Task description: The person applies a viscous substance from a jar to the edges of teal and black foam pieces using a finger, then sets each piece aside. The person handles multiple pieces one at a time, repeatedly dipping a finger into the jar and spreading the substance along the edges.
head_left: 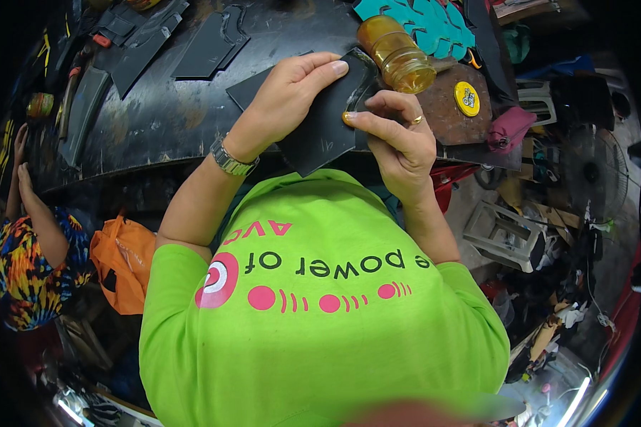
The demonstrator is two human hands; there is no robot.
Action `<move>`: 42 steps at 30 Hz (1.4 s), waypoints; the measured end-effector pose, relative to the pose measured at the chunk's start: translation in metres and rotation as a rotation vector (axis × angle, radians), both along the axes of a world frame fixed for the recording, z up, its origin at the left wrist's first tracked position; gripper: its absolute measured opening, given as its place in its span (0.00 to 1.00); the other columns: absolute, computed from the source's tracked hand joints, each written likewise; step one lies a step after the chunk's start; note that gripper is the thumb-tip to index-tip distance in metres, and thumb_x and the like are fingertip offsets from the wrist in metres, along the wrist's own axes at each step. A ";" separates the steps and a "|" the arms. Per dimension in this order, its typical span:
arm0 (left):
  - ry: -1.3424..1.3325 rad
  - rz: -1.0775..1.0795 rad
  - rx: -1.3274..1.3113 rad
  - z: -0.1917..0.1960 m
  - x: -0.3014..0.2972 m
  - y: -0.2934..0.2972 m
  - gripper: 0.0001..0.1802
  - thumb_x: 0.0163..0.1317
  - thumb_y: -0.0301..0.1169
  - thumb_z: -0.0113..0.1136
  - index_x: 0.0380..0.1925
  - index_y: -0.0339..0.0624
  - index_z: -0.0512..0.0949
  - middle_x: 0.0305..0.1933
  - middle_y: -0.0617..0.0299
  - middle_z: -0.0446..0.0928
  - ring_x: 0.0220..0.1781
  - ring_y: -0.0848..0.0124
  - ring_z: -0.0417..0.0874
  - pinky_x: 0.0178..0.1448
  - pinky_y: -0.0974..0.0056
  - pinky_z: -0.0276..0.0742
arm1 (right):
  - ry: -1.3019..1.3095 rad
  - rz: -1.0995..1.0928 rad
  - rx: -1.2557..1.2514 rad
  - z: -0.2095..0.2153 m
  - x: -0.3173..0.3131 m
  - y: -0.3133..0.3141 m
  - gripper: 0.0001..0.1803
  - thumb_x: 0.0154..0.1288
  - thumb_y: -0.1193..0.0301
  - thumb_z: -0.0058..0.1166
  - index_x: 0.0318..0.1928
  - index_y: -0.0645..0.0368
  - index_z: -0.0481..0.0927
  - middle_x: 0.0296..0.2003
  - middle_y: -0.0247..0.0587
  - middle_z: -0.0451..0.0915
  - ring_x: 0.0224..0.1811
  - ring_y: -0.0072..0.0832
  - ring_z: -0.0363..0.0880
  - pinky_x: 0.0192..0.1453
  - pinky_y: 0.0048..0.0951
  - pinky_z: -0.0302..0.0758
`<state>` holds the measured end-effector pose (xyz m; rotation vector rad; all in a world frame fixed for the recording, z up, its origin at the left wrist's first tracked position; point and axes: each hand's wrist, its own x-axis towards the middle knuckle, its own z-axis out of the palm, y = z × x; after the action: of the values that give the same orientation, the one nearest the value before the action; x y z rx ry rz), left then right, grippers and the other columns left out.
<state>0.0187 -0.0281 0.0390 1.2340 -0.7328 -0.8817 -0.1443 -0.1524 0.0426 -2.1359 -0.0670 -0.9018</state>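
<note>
Left hand [292, 92] presses flat on the thin black sheet [324, 128]; right hand [399, 135] pinches its edge. Sheet probably light, flexible; support near edges.

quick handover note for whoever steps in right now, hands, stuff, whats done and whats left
Left hand: flat on the black cut sheet, fingers spread over its top, pinning it at the edge of the dark workbench.
Right hand: fingertip pressing on the sheet's right side; a ring is on one finger.
Amber jar lies tipped just behind the sheet, its yellow lid on a round brown disc to the right.
More black cut pieces lie further back, teal cut shapes at the far right.
Done: cannot tell from here.
Left: likely finishing this sheet.
</note>
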 end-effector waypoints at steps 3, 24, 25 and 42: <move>0.104 -0.033 -0.029 -0.005 0.005 -0.002 0.13 0.75 0.33 0.55 0.49 0.33 0.80 0.43 0.67 0.83 0.40 0.83 0.83 0.44 0.76 0.79 | 0.004 0.022 0.002 0.002 -0.004 0.002 0.26 0.46 0.90 0.61 0.45 0.51 0.91 0.42 0.37 0.77 0.36 0.25 0.75 0.39 0.24 0.75; -0.797 0.702 0.570 -0.065 0.174 0.084 0.17 0.67 0.39 0.62 0.49 0.41 0.85 0.44 0.48 0.87 0.46 0.57 0.88 0.52 0.61 0.80 | -0.069 0.074 0.282 -0.005 0.005 -0.012 0.27 0.60 0.90 0.54 0.62 0.65 0.76 0.54 0.43 0.76 0.46 0.27 0.75 0.50 0.26 0.75; -0.792 0.706 0.571 -0.066 0.176 0.082 0.17 0.67 0.39 0.62 0.49 0.41 0.85 0.44 0.48 0.87 0.46 0.56 0.88 0.53 0.60 0.80 | -0.061 0.065 0.273 -0.005 0.006 -0.010 0.27 0.59 0.90 0.55 0.61 0.65 0.76 0.53 0.43 0.77 0.45 0.26 0.75 0.50 0.26 0.74; -0.977 0.288 0.390 -0.030 0.077 0.035 0.22 0.61 0.42 0.69 0.51 0.43 0.82 0.54 0.53 0.77 0.54 0.53 0.80 0.57 0.52 0.75 | 0.733 -0.010 -0.021 0.046 -0.034 -0.077 0.18 0.58 0.79 0.62 0.50 0.59 0.84 0.33 0.42 0.76 0.31 0.33 0.75 0.39 0.31 0.72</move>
<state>0.0957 0.0068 0.0085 2.0950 -1.1281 -0.1254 -0.1782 -0.2296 0.0890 -2.3582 0.3052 -0.0822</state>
